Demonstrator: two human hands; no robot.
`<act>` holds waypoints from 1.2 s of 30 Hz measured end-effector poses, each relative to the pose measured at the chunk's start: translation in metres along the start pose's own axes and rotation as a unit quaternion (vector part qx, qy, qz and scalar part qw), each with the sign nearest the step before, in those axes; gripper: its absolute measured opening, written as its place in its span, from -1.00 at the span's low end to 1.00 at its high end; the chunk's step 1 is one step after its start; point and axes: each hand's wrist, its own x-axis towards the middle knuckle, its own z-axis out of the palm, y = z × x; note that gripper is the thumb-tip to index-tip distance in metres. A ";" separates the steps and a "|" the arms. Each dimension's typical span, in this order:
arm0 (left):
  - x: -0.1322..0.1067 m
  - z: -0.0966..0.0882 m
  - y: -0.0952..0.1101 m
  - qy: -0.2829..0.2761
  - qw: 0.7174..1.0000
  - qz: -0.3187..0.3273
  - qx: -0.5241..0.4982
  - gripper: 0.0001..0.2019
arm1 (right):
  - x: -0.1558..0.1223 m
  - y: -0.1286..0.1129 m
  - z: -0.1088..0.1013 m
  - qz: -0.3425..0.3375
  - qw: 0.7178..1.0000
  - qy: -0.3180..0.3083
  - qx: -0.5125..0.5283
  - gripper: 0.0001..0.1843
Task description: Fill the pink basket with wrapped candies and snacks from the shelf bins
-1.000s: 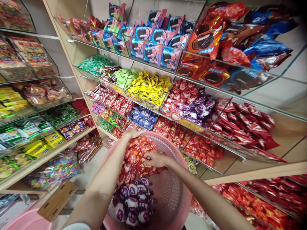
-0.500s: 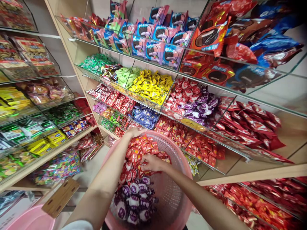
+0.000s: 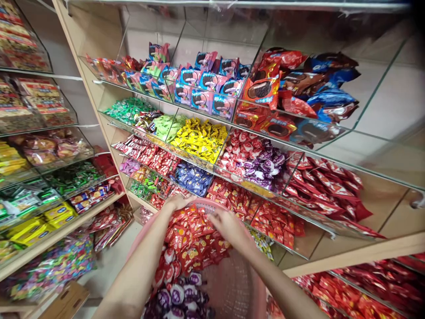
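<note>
A pink plastic basket with small holes stands low in front of me, holding wrapped candies. My left hand is closed over its far rim, the fingers partly hidden behind it. Inside the far right wall, my right hand is above the red packets, fingers curled and slightly blurred; I cannot make out what is in them. Red candy packets fill the basket's far part. Red-and-white twisted candies lie toward the left, and purple-and-white ones are nearest me.
Beyond the basket rises a shelf of clear bins with yellow candies, blue packets, purple candies and chocolate cakes. Another shelf with snacks is on the left. A brown board lies at lower left.
My right hand has moved from the middle of the red packets up and right toward the far rim. My left hand stays on the rim. The view has tilted up and shifted right.
</note>
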 end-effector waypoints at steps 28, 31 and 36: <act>0.015 0.004 -0.006 -0.023 0.999 0.028 0.002 -0.16 | 0.056 0.108 0.014 0.234 0.962 0.109 0.093 -0.72; 0.015 0.003 -0.004 -0.026 0.999 0.022 0.011 -0.15 | 0.053 0.103 0.007 0.214 0.944 0.165 0.188 -0.73; 0.009 0.000 0.000 -0.023 0.999 0.019 0.015 -0.13 | 0.039 0.085 -0.003 0.198 0.831 0.206 0.478 -0.69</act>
